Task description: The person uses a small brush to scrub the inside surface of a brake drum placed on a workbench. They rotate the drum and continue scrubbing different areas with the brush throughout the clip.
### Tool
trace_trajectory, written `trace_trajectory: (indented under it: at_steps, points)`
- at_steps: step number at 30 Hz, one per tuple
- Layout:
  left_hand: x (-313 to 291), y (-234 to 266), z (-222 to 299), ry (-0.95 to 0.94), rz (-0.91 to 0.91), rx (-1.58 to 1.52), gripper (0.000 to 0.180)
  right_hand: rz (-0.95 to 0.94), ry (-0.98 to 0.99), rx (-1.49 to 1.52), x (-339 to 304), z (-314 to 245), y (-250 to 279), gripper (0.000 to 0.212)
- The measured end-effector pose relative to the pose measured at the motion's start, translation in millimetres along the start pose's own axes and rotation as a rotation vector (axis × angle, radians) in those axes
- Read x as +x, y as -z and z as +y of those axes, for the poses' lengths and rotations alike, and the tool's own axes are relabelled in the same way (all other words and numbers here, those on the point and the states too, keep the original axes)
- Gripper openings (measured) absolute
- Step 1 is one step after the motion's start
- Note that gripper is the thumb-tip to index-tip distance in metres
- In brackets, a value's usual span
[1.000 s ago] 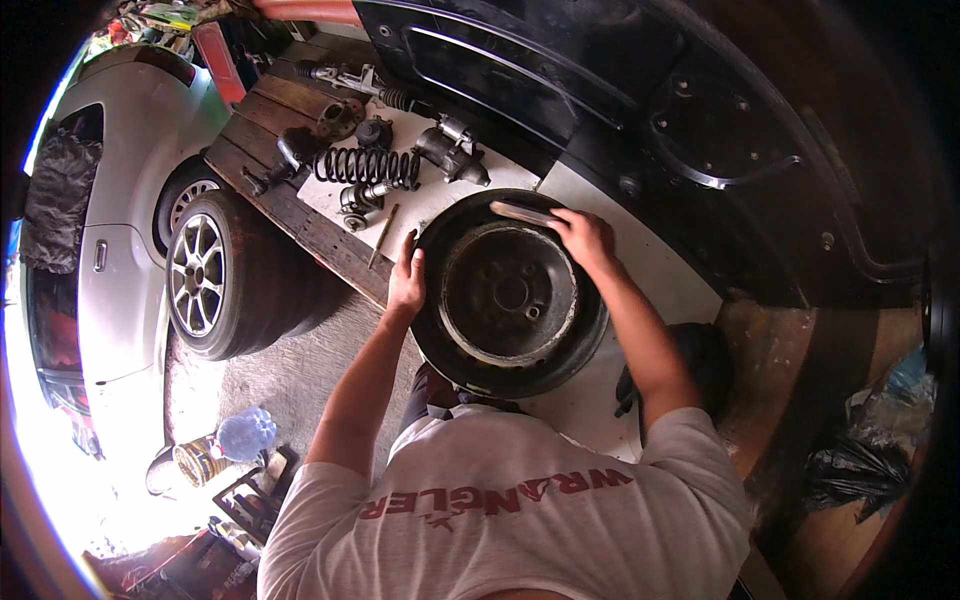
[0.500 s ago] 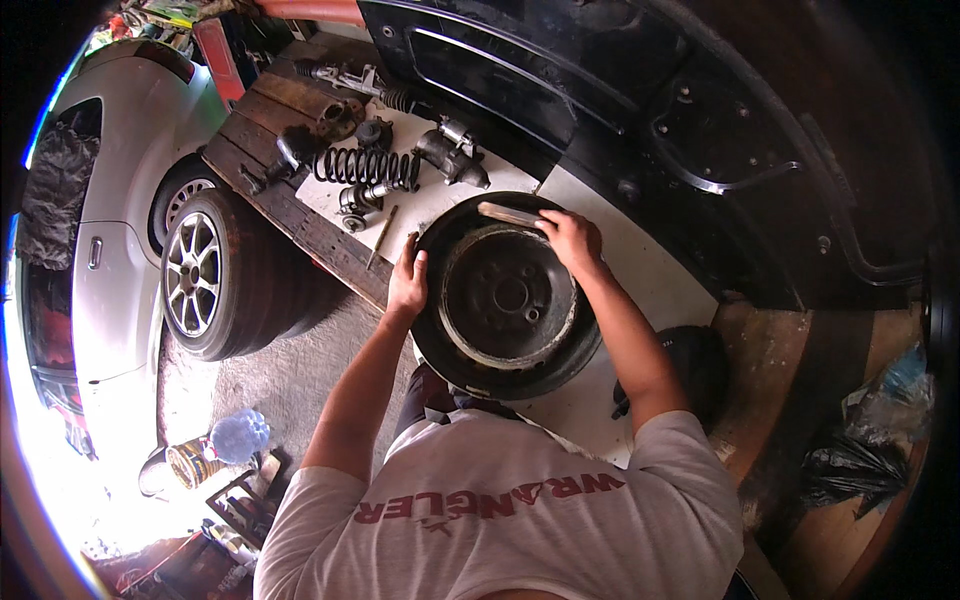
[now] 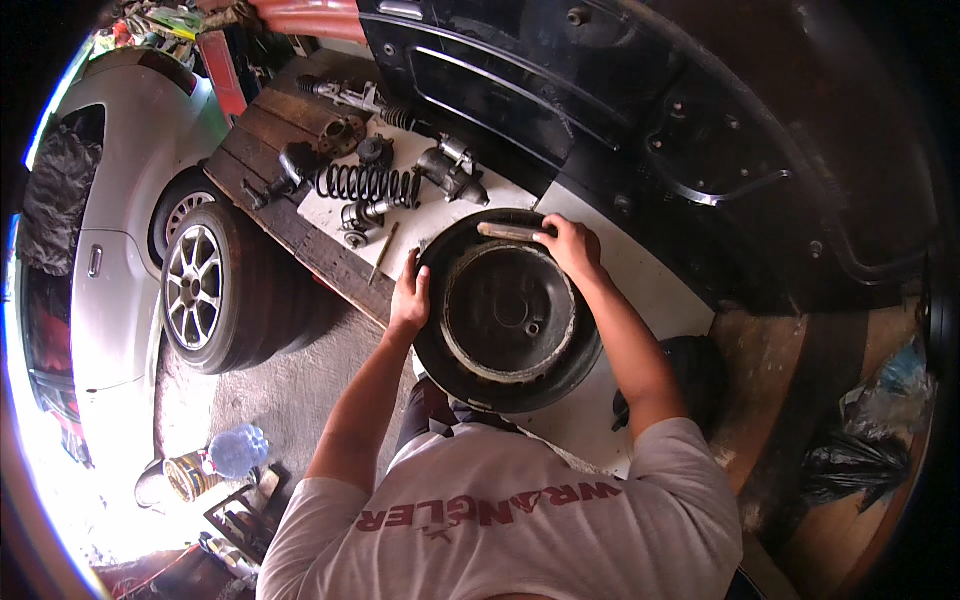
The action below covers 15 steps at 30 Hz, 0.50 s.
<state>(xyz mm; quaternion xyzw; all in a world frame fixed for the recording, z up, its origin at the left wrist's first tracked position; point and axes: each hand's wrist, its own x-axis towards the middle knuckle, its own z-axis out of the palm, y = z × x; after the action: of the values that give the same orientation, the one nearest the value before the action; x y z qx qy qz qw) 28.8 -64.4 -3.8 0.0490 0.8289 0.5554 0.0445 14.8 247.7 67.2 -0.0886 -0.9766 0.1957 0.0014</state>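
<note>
A dark steel wheel rim [image 3: 512,385] rests at the near edge of the white-topped bench, in front of my body. My left hand [image 3: 409,294] grips its outer lip on the left side, the fingers over the edge. At the far right of the rim, my right hand [image 3: 571,246] is closed on the end of a slim wooden-looking bar [image 3: 506,232]. That bar lies across the inside of the rim's far edge and points left; its underside is hidden. Beyond the rim are a black coil spring [image 3: 368,183] and a metal starter-like motor [image 3: 450,172].
A thin rod [image 3: 384,254] lies on the bench [image 3: 640,252] left of the rim. A large black car panel [image 3: 600,100] stands behind. Left of the bench are a tyre with a spoked wheel [image 3: 235,290] and a silver car [image 3: 120,290]. A black round object [image 3: 695,375] sits at right.
The bench and rim have shifted slightly lower in the view. Both hands keep their hold, and the bar sits flatter across the rim's far edge.
</note>
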Motion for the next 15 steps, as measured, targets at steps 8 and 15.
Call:
trace_trajectory:
  at_steps: [8, 15]
  points:
    - [5, 0, 0, -0.032, -0.011, 0.012, 0.065, -0.057, -0.030, -0.089, -11, 47, 40, 0.031]
    - [6, 1, -1, 0.004, -0.011, 0.037, 0.065, 0.020, 0.071, -0.136, 1, 8, 16, 0.029]
